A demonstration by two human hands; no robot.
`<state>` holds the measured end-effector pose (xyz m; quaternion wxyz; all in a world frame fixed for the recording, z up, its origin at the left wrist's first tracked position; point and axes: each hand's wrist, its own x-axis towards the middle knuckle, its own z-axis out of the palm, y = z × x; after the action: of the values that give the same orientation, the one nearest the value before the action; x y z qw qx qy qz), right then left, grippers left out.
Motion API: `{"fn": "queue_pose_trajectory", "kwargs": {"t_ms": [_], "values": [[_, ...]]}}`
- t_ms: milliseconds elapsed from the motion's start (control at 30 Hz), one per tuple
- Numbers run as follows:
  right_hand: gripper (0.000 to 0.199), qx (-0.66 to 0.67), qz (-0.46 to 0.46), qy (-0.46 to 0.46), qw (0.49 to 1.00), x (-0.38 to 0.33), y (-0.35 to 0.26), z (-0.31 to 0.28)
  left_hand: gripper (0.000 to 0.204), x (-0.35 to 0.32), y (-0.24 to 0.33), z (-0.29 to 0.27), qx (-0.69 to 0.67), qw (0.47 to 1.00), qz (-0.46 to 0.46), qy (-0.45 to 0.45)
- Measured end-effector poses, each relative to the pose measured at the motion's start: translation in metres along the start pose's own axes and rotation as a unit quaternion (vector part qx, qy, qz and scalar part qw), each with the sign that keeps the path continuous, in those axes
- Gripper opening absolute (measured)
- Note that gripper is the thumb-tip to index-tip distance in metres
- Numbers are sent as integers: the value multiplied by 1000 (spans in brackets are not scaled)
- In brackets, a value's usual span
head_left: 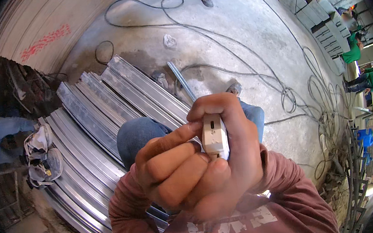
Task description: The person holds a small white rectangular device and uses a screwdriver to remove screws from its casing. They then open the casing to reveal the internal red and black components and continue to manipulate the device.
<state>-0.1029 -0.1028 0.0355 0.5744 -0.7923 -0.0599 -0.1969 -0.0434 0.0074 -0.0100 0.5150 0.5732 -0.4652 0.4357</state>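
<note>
Close under the camera, both my hands wrap a small white rectangular device held upright, its narrow edge with a small dark slot facing me. My right hand grips it from the right, fingers curled over its top. My left hand closes against its left side, the forefinger stretched across to touch the device near its top. My dull-red sleeves come in from the lower edge. Below the hands show my knees in blue jeans.
A stack of long ribbed metal sheets lies on the concrete floor at left, with a pair of worn work gloves on it. Black cables loop over the floor. Other people stand at the top and far right. Grey blocks are stacked upper right.
</note>
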Motion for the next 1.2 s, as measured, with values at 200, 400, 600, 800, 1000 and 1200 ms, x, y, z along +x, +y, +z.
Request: {"fn": "queue_pose_trajectory", "kwargs": {"t_ms": [200, 400, 600, 800, 1000, 1200], "values": [[36, 34, 1, 45, 998, -3, -8, 10, 21, -1, 4, 1, 5, 1000, -1, 11], [31, 35, 8, 36, 999, -4, -5, 8, 20, -2, 0, 4, -11, 999, 25, 39], [29, 46, 18, 28, 998, -4, -4, 9, 18, 2, 5, 4, -5, 998, -8, 57], [27, 53, 25, 32, 998, -5, -3, 11, 13, 3, 11, -2, 2, 999, -45, 23], [25, 62, 46, 55, 995, -7, -5, 16, 19, -5, -1, 2, -11, 999, 11, 28], [33, 89, 23, 93, 991, -8, 1, 21, 23, 3, 3, -7, -2, 999, -11, -33]]}}
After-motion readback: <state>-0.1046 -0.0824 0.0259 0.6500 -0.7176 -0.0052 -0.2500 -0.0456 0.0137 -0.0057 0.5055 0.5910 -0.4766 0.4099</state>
